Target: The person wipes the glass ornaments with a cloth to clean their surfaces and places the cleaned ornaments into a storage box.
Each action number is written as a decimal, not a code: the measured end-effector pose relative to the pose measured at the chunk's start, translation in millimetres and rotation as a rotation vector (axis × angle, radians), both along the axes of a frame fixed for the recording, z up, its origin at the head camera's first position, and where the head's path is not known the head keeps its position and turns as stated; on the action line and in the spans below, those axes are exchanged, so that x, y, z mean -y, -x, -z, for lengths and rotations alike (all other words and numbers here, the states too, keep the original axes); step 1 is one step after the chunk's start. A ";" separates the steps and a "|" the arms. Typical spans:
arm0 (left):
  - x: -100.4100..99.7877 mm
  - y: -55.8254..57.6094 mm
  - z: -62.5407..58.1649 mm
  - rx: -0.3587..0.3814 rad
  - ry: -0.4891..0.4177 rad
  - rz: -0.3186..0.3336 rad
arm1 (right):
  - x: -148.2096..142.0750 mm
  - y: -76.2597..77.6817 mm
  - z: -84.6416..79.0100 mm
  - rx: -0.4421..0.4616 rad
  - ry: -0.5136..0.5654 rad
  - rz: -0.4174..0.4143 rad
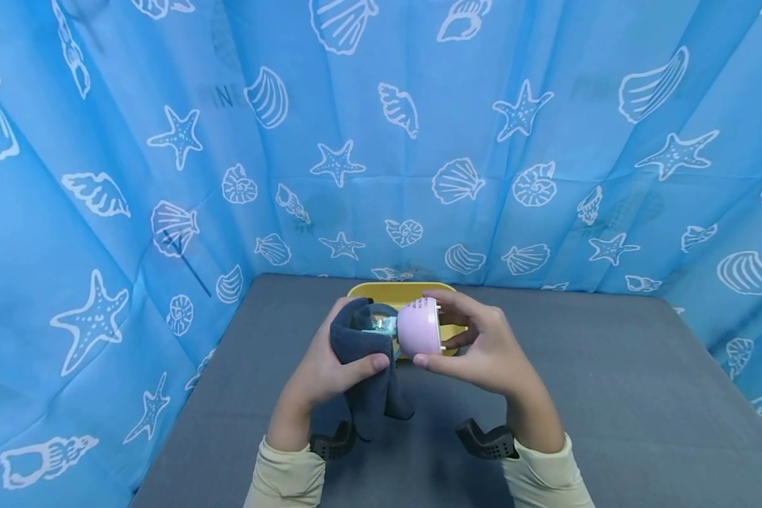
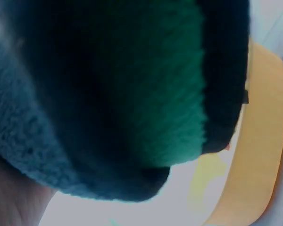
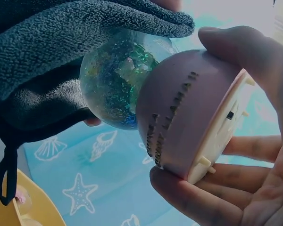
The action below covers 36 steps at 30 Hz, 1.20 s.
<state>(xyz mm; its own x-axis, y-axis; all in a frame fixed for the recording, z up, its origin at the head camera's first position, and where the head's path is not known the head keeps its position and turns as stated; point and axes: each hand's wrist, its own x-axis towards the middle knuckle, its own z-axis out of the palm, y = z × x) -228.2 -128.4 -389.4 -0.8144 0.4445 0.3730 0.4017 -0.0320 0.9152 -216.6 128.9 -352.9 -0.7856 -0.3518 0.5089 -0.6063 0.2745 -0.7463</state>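
Observation:
A snow globe lies on its side in the air between both hands, its glass ball full of glitter and its lilac base turned to the right. My right hand grips that base by its rim, thumb on the near side. In the right wrist view, raised lettering runs across the base and small pegs stand out from its pale underside. My left hand holds a dark grey cloth wrapped partly around the glass ball. The cloth fills most of the left wrist view and hides the globe there.
Behind the hands, a yellow container stands on the grey table near its back edge. Small items show inside it in the right wrist view. A blue curtain with white shells and starfish surrounds the table at the back and sides.

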 end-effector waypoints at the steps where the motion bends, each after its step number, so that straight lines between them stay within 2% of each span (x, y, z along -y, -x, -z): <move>1: -0.1 -0.2 0.1 -0.001 -0.002 -0.007 | -0.9 2.2 3.6 0.008 0.002 -0.002; 7: -0.2 -0.4 -1.4 -0.028 -0.022 -0.015 | 1.8 2.8 2.6 0.143 -0.003 0.010; 14: -1.2 -1.7 -2.4 -0.062 -0.036 -0.009 | 5.6 5.2 -2.5 0.387 0.001 0.020; 16: -2.1 -1.5 -2.1 -0.059 -0.043 -0.008 | 6.2 5.4 -3.4 0.411 -0.019 0.033; 21: -3.6 0.0 0.2 -0.039 -0.040 -0.054 | 8.6 6.9 -3.2 0.421 -0.036 0.046; 26: -5.1 0.1 2.1 -0.056 -0.035 -0.103 | 7.9 7.6 -0.8 0.415 -0.029 0.036; 32: -6.9 1.4 0.9 -0.120 -0.075 -0.154 | 3.5 5.9 0.9 0.321 0.001 -0.068; 36: -5.7 2.1 -0.7 -0.147 -0.129 -0.154 | -1.6 4.9 1.8 0.247 -0.030 -0.147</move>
<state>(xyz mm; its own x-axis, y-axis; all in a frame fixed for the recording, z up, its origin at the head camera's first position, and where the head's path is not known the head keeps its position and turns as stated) -230.2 -122.6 -388.7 -0.8015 0.2602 0.5385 0.5397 -0.0733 0.8387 -221.5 130.5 -354.7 -0.8237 -0.4833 0.2966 -0.4425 0.2206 -0.8692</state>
